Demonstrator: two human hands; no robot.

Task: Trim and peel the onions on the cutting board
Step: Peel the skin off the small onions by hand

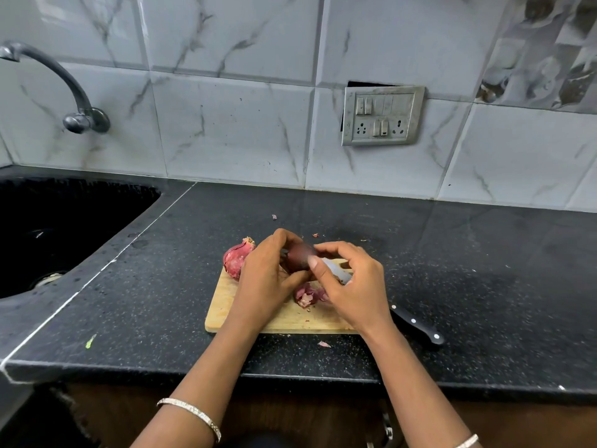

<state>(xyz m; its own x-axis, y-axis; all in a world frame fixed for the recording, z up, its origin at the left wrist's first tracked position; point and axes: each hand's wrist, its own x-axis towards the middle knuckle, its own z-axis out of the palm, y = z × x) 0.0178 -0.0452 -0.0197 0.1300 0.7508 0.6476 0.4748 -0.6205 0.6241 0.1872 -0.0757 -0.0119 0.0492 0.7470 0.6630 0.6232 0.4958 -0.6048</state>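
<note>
Both hands clamp the peeled onion (298,258) just above the cutting board (284,318): left hand (268,279) cups it, right hand (349,286) pinches at skin. Prob. firm, slick w/o skin; grip round its middle. Unpeeled onion (237,258) sits at board's far-left corner.

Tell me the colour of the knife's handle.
Black with small silver rivets; the knife handle lies on the counter right of the cutting board, seen in the head view.
</note>
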